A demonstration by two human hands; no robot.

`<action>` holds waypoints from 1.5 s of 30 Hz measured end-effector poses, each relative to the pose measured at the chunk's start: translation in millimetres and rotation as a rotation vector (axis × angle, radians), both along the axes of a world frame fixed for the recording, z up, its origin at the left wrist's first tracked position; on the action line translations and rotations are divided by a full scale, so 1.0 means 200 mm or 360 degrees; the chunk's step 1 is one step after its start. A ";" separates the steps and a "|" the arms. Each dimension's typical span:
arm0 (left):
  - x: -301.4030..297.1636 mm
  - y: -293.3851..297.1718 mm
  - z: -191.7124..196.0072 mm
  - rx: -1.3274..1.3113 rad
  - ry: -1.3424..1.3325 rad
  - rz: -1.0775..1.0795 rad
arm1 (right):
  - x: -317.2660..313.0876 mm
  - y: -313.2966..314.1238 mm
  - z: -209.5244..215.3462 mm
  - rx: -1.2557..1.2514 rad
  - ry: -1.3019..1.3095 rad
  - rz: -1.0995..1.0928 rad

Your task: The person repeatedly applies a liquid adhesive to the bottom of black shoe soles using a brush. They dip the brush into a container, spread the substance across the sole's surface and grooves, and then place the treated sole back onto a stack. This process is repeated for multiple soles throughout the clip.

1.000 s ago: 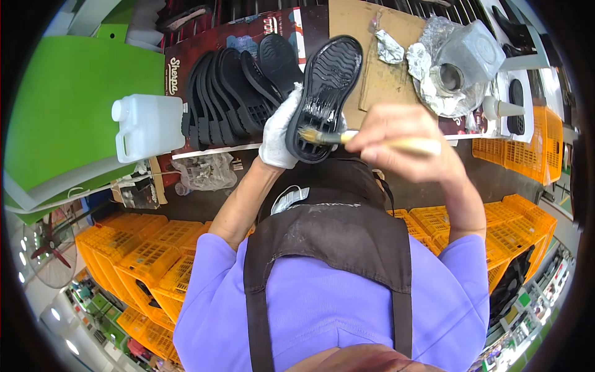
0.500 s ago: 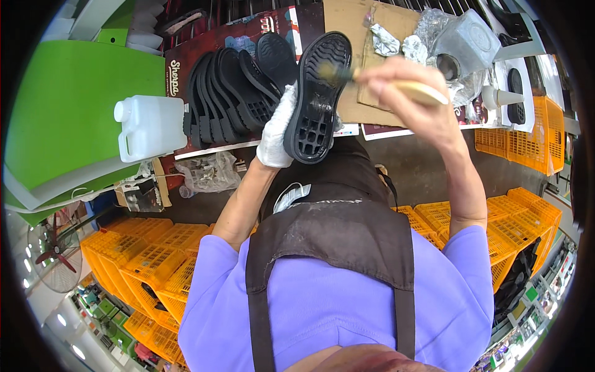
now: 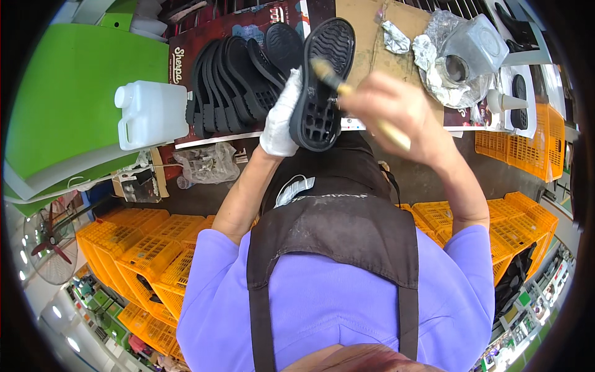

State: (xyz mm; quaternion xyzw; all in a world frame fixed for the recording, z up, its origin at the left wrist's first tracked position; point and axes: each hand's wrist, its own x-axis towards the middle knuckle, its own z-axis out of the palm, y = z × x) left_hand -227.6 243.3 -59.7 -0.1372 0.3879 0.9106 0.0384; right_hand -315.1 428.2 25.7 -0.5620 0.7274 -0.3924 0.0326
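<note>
Our brush (image 3: 325,71) has moved up from the heel to the ridged front half of the black sole (image 3: 320,99), upper centre of the frame, so brushing seems to reach there, our right hand (image 3: 400,115) pinching the brush, our gloved left hand (image 3: 282,124) gripping the sole.

A black shoe sole (image 3: 315,94) stands lengthwise at the upper centre of the frame, held in the gloved left hand (image 3: 282,127), its upper end leaning slightly right. Wavy ridges fill that end, square hollows the lower one, with a raised rim around. A brush (image 3: 333,79) with pale bristles and a light handle, blurred in the bare right hand (image 3: 400,111), slants across it, bristles to the upper left, over the sole's upper half.
</note>
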 end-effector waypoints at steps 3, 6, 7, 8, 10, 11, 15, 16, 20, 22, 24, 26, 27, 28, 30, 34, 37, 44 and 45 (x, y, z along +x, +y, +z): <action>-0.02 -0.03 0.08 0.0419 0.0047 -0.0128 | 0.02 0.02 0.05 0.0070 -0.0206 0.0351; 0.01 -0.08 0.05 0.0651 -0.0070 -0.0453 | -0.11 0.03 0.01 0.0076 -0.0232 0.0314; 0.00 -0.08 0.05 0.0746 -0.0106 -0.0457 | -0.16 0.03 -0.02 0.0040 0.0036 0.0117; 0.01 -0.07 0.06 0.0735 -0.0114 -0.0445 | -0.21 0.03 -0.05 0.0022 -0.0006 0.0003; 0.01 -0.07 0.06 0.0698 -0.0121 -0.0408 | -0.25 0.03 -0.04 0.0067 0.0191 -0.0272; 0.01 -0.08 0.03 0.0674 -0.0125 -0.0369 | -0.24 0.02 -0.05 -0.0006 0.0117 -0.0267; 0.00 -0.06 0.05 -0.0061 0.0288 -0.0278 | -0.10 -0.02 0.05 0.0026 -0.0447 -0.0133; 0.00 -0.07 0.04 -0.0165 0.0305 -0.0226 | -0.07 -0.02 0.10 0.0125 -0.0678 -0.0098; -0.03 -0.08 0.04 -0.0399 0.0418 -0.0162 | -0.07 -0.02 0.14 -0.0016 -0.1038 -0.0436; -0.04 -0.08 0.07 -0.0578 0.0524 -0.0086 | -0.06 -0.03 0.12 0.0037 -0.0878 -0.0427; -0.05 -0.10 0.06 -0.0673 0.0569 0.0015 | -0.06 -0.04 0.06 -0.0204 -0.0452 -0.0223; -0.04 -0.14 0.06 -0.0595 0.0570 0.0038 | -0.07 -0.04 0.08 -0.0172 -0.0349 -0.0133; -0.05 -0.17 0.06 -0.0524 0.0589 -0.0003 | -0.07 -0.03 0.08 -0.0134 -0.0350 -0.0121; -0.05 -0.19 0.07 -0.0566 0.0598 -0.0058 | -0.08 -0.02 0.09 -0.0103 -0.0345 -0.0109; -0.06 -0.21 0.13 -0.0654 0.0613 -0.0163 | -0.08 -0.01 0.10 -0.0042 -0.0335 -0.0081; -0.05 -0.17 0.18 -0.0850 0.0725 0.0049 | -0.08 -0.01 0.10 0.0014 -0.0344 -0.0150; -0.05 -0.20 0.16 -0.1310 0.0985 0.0015 | -0.06 -0.03 0.13 0.0070 -0.0525 -0.0310; -0.07 -0.23 0.13 -0.0842 0.0379 -0.0062 | -0.01 -0.11 0.16 -0.0010 -0.1191 -0.0538; -0.07 -0.24 0.12 -0.0926 0.0338 -0.0062 | -0.01 -0.12 0.17 -0.0022 -0.1292 -0.0516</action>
